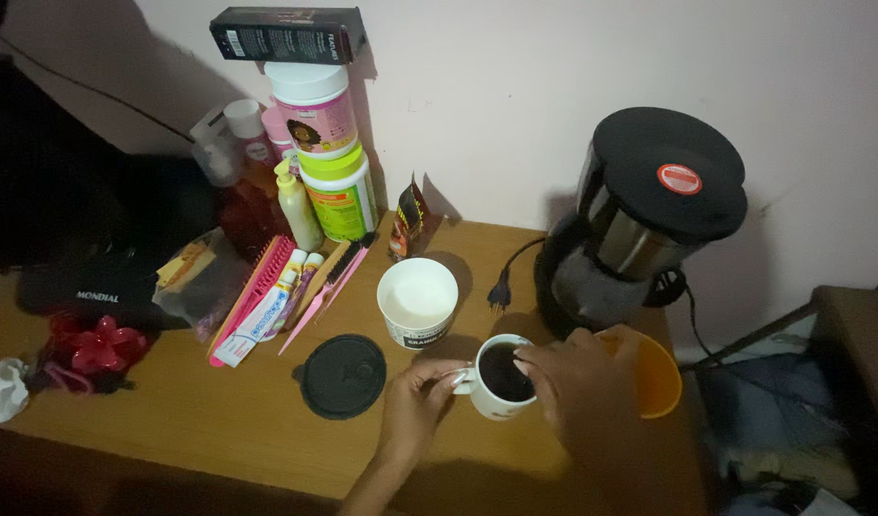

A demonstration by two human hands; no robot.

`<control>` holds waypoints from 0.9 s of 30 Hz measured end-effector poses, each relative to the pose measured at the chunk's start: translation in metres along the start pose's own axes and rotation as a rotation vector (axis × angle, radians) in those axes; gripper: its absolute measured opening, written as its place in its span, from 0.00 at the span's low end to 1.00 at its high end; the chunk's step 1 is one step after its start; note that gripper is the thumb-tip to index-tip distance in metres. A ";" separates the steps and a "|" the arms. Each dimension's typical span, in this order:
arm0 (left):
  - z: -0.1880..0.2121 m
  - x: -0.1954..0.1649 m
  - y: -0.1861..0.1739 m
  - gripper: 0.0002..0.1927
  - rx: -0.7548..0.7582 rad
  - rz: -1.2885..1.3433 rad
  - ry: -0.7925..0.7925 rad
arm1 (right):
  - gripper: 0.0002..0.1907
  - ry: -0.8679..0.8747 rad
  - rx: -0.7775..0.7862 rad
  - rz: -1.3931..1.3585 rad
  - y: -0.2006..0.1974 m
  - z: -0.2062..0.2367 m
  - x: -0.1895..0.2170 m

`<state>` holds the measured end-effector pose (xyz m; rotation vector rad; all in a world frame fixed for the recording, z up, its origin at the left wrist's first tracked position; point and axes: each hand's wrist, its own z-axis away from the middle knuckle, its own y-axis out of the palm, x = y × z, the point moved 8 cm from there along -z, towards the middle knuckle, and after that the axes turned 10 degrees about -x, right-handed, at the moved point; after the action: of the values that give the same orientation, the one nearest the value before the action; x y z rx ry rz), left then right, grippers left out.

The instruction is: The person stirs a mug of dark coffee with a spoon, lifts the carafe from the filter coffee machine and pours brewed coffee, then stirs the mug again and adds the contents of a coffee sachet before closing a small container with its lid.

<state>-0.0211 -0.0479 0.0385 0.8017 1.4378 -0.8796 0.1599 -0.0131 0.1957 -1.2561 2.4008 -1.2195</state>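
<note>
A white mug (pixel 499 377) holding dark liquid stands on the wooden table (pixel 219 411), near its front edge. My left hand (pixel 418 399) pinches the mug's handle from the left. My right hand (pixel 574 379) hovers over the mug's right rim, fingertips touching the rim; whether it holds something small I cannot tell. An orange cup (pixel 657 375) sits just behind and right of my right hand. A white tub (pixel 418 302) stands open behind the mug, and its black round lid (pixel 342 376) lies flat to the left.
A black coffee maker (pixel 639 215) stands at the back right, its plug (pixel 498 291) loose on the table. Jars, bottles, brushes and tubes crowd the back left by the wall. A red flower clip (pixel 99 349) and crumpled tissue (pixel 3 390) lie far left.
</note>
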 end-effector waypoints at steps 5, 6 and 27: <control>-0.001 0.008 0.002 0.09 0.002 -0.011 -0.097 | 0.11 0.204 0.142 -0.131 0.017 0.003 -0.011; -0.001 0.002 0.001 0.09 0.002 0.024 -0.032 | 0.11 0.167 0.131 -0.064 0.016 0.002 -0.008; -0.003 0.011 -0.002 0.09 0.002 -0.014 -0.033 | 0.09 0.073 0.018 -0.061 -0.002 0.005 -0.001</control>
<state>-0.0250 -0.0462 0.0280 0.7766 1.4156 -0.9012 0.1641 -0.0163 0.1934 -1.3102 2.4126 -1.3230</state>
